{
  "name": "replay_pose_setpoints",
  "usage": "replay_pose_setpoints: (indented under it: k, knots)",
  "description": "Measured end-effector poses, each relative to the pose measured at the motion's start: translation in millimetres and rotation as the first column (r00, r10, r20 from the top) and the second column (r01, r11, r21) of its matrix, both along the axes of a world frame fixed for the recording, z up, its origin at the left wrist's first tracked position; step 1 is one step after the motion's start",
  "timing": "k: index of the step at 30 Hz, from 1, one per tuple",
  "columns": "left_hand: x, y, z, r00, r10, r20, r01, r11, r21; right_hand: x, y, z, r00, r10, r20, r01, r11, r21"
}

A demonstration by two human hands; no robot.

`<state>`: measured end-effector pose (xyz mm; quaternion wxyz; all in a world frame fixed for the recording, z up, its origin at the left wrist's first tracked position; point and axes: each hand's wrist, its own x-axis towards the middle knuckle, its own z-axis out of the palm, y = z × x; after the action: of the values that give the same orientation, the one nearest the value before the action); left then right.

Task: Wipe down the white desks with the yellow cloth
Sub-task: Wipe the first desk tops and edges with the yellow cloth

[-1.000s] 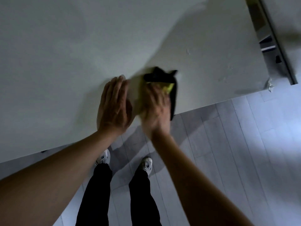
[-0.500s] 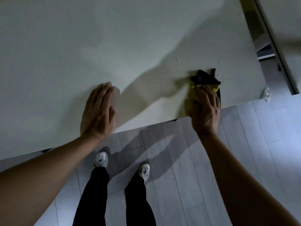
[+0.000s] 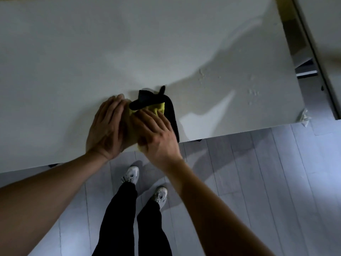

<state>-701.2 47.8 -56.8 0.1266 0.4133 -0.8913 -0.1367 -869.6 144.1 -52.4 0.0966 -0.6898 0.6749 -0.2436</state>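
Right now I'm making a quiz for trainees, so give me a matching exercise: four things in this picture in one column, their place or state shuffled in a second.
Things:
1. left hand
2. right hand
3. crumpled wrapper
4. shoes

Places or states:
A. on the grey floor, under the desk edge
B. pressing flat on the yellow cloth
C. at the desk's right corner
D. flat on the bare desk, beside the cloth

Pairs: 1-D, 2-B, 3-C, 4-A
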Motion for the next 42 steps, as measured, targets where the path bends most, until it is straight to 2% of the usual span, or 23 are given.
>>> replay_pose_setpoints:
  k: [2, 5, 8, 13, 15, 18, 21, 23, 25, 27, 31, 33, 36, 38, 42]
  knots:
    - [-2, 1, 1, 1.0, 0.006, -0.012, -0.006, 1.0, 0.01, -30, 6, 2, 0.999, 0.031, -0.026, -0.031, 1.0, 0.005]
    - [-4, 1, 3, 1.0, 0.006, 0.003, -0.006, 1.0, 0.004, -74, 19, 3, 0.98, -0.201, 0.005, 0.201, 0.98, -0.013]
    - [-3, 1, 2, 1.0, 0.0, -0.003, 0.0, 1.0, -0.007, -106, 31, 4, 0.899, -0.437, -0.006, 0.437, 0.899, -0.003]
    - [-3, 1, -1, 1.0, 0.006, -0.021, -0.007, 1.0, -0.018, -93, 18, 6, 0.771, -0.636, 0.044, 0.637, 0.771, -0.007]
    - [-3, 3, -1, 0.999, 0.034, -0.031, -0.034, 0.999, -0.017, -71, 2, 6, 0.826, -0.559, 0.071, 0.562, 0.827, -0.017]
    - [-2, 1, 1, 0.999, 0.045, -0.014, -0.045, 0.998, -0.041, -33, -30, 9, 0.961, -0.257, 0.099, 0.262, 0.964, -0.045]
    - [-2, 3, 5, 0.998, 0.047, 0.034, -0.046, 0.998, -0.041, -19, -44, 10, 0.998, -0.055, 0.03, 0.057, 0.998, -0.04]
    - [-3, 2, 8, 0.997, 0.053, 0.056, -0.052, 0.998, -0.031, -33, -43, 8, 1.0, 0.007, -0.017, -0.008, 1.0, -0.03]
    - [-9, -2, 12, 0.994, 0.088, 0.06, -0.087, 0.996, -0.031, -59, -36, 8, 0.999, -0.046, -0.006, 0.045, 0.997, -0.057]
    - [-19, -11, 15, 0.992, 0.112, 0.05, -0.11, 0.993, -0.041, -95, -27, 8, 0.977, -0.211, 0.036, 0.214, 0.971, -0.102]
    - [-37, -36, 13, 0.995, 0.043, 0.089, -0.041, 0.999, -0.027, -177, -11, 11, 0.854, -0.519, 0.021, 0.52, 0.854, -0.017]
    - [-41, -42, 9, 0.994, 0.053, 0.1, -0.051, 0.998, -0.03, -197, -12, 12, 0.823, -0.568, 0.009, 0.567, 0.823, 0.03]
    - [-44, -41, 3, 0.994, 0.07, 0.088, -0.067, 0.997, -0.042, -186, -26, 13, 0.778, -0.628, -0.007, 0.628, 0.777, 0.038]
    - [-44, -39, 3, 0.995, 0.071, 0.076, -0.068, 0.997, -0.041, -157, -41, 16, 0.819, -0.572, -0.039, 0.573, 0.82, 0.008]
    - [-46, -37, 10, 0.997, 0.047, 0.054, -0.047, 0.999, -0.006, -70, -74, 20, 0.973, -0.222, 0.064, 0.224, 0.974, -0.028]
